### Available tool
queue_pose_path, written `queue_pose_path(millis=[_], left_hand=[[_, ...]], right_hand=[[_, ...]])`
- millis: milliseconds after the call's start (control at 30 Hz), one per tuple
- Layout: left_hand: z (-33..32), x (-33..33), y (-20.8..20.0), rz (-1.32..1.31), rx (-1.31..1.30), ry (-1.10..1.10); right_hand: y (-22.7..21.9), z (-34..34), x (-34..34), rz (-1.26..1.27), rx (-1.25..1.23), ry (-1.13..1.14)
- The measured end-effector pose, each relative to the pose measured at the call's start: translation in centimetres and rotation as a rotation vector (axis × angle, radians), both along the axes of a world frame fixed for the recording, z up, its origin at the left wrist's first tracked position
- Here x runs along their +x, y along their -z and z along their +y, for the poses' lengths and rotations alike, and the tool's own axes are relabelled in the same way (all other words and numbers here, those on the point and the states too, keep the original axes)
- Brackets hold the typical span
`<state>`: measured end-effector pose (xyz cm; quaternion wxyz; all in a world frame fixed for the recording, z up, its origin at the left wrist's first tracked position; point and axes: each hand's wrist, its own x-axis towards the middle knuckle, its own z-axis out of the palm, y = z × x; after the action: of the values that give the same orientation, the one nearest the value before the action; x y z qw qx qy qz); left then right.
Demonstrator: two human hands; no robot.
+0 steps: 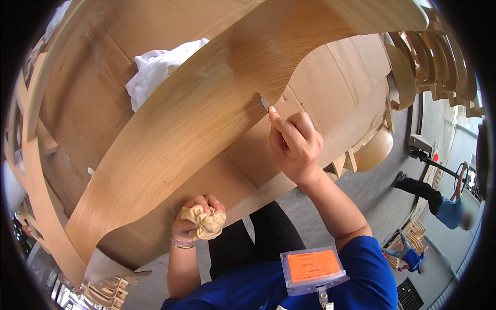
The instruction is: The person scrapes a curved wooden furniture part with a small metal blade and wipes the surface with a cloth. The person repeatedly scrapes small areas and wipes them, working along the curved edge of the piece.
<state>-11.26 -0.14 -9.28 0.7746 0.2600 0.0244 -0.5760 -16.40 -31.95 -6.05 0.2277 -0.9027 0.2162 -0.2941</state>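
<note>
A long curved wooden panel (191,119) with pale grain lies across the cardboard-covered table in front of me. My right hand (297,142) pinches a small thin metal blade (264,101), its tip at the panel's surface near the right edge. Whether the tip presses into the wood I cannot tell. Close to the table's near edge, my left hand (192,217) is closed around a crumpled cream cloth (206,223), apart from the panel. A bracelet and a bangle circle the left wrist.
Brown cardboard (111,57) covers the table, with a white cloth (157,70) beyond the panel. Curved wooden frame pieces (33,155) stand at the left. More wooden parts (439,62) are stacked at the far right. A person (439,204) stands by a pallet jack (431,161) on the right.
</note>
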Motion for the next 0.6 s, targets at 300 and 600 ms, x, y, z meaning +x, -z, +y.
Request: queue_pose_path(millis=[300,600], left_hand=[[-2.6,0.2,-3.3,-0.011,0.202,-0.076],[-9.6,1.8,-6.3,-0.262,0.206,-0.333]], right_hand=[[-2.9,3.1,-1.1,0.064,1.143,-0.234],[-8.4,3.6,-0.6,0.153,0.975,-0.481]])
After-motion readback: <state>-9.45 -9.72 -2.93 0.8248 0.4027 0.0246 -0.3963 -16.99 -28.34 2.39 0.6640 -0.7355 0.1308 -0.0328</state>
